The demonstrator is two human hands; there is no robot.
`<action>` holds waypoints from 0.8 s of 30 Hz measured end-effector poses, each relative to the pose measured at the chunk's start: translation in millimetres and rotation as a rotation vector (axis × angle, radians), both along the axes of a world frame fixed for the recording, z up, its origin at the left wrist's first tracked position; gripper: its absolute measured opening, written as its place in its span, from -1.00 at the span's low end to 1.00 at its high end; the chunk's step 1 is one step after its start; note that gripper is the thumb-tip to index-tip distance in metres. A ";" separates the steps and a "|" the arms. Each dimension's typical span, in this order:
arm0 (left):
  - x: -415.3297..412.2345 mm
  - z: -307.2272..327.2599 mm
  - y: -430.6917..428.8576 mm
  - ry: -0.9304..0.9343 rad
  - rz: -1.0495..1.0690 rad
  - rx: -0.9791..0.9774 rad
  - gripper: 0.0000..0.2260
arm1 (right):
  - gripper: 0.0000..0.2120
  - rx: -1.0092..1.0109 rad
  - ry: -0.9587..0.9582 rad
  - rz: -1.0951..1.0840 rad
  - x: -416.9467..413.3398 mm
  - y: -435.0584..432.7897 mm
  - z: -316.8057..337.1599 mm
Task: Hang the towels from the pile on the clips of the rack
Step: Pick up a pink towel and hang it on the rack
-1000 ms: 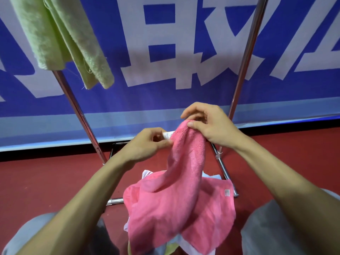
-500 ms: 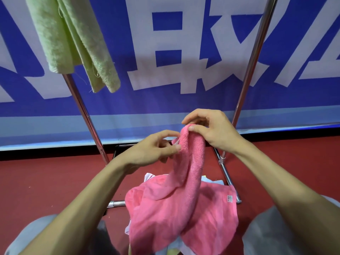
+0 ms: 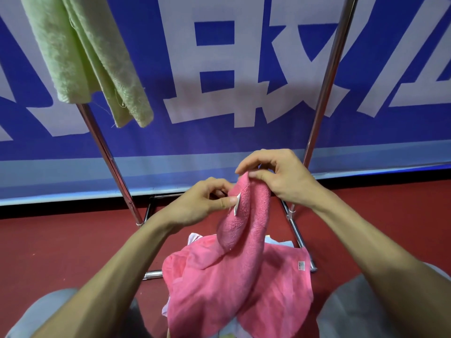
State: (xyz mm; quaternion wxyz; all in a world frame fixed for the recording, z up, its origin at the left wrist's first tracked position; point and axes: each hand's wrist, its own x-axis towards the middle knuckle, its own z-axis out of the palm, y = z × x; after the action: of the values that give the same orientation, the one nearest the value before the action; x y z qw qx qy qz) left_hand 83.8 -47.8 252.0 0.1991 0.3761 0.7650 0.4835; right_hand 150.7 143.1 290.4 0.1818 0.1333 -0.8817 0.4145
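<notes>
Change: the left hand [image 3: 200, 206] is closing thumb and fingers on the edge of the pink towel [image 3: 244, 276], where half a second ago the fingers were only reaching toward it. A white tag [image 3: 237, 203] is now showing by the thumb.
Left hand: pinching the towel's edge at the tag with fingers curled, just left of the right hand [image 3: 280, 176].
Right hand: pinching the top of the raised fold between thumb and forefinger, the other fingers arching above it.
Pink towel: hanging from both hands in the middle, its lower part draping over the pile [image 3: 194, 238]. A small label [image 3: 301, 265] is sitting at its right edge.
Pile: lying near, between the grey knees [image 3: 353, 313], mostly hidden, with white and pale blue cloth peeking out.
Rack [image 3: 324, 93]: two metal poles are rising left and right of the hands, and base bars are resting on the red floor [image 3: 61, 252].
Green towel [image 3: 92, 59]: hanging far upper left, in front of the left pole.
Banner [image 3: 214, 147]: standing behind the rack, blue with white characters.
</notes>
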 end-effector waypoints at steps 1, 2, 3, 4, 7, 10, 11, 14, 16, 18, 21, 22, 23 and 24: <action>-0.6 -0.4 0.4 0.027 0.038 0.008 -0.93 | -0.72 -0.010 0.008 -0.024 -1.0 1.7 -0.6; -2.3 -0.9 -0.2 0.055 0.075 0.001 -0.89 | -0.73 -0.021 0.020 -0.053 -2.3 3.3 -1.7; -4.6 -1.0 -1.6 0.073 0.107 -0.016 -0.85 | -0.75 -0.030 0.031 -0.085 -3.7 4.8 -3.1; -7.4 -1.1 -3.9 0.086 0.132 -0.037 -0.81 | -0.77 -0.040 0.036 -0.116 -5.3 6.2 -4.7; -12.3 -0.3 -10.2 0.110 0.207 -0.054 -0.82 | -0.80 -0.001 0.040 -0.194 -7.8 10.6 -8.7; -11.2 4.0 -11.4 0.133 0.337 0.065 -0.82 | -0.84 0.218 0.039 -0.211 -9.0 14.3 -13.0; -10.1 6.9 -11.5 0.120 0.370 0.126 -0.81 | -0.84 0.266 0.021 -0.210 -9.7 14.1 -14.8; -7.3 14.8 -9.5 0.039 0.437 0.300 -0.84 | -0.85 0.311 -0.072 -0.190 -14.4 11.8 -20.2; -5.3 18.1 -8.2 0.017 0.460 0.351 -0.87 | -0.87 0.328 -0.174 -0.145 -19.6 10.2 -23.4; -3.9 18.9 -7.6 -0.005 0.484 0.375 -0.87 | -0.91 0.376 -0.254 -0.103 -24.5 8.7 -26.2; -5.2 23.1 -10.6 -0.071 0.544 0.453 -0.85 | -0.90 0.470 -0.314 -0.052 -31.9 6.6 -32.9; -6.0 24.9 -13.3 -0.086 0.565 0.486 -0.84 | -0.86 0.505 -0.337 -0.029 -33.6 5.6 -34.8; -6.3 27.3 -15.9 -0.105 0.581 0.521 -0.84 | -0.87 0.542 -0.371 -0.007 -34.9 5.8 -36.1; -7.0 29.8 -18.6 -0.137 0.594 0.556 -0.84 | -0.90 0.581 -0.401 0.019 -35.8 7.1 -37.4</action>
State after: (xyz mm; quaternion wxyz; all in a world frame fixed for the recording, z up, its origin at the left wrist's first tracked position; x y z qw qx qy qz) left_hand 76.9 -66.4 281.8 -0.0076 0.1452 0.6653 0.7322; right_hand 115.0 150.2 253.1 -0.0443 0.1035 -0.9797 0.1660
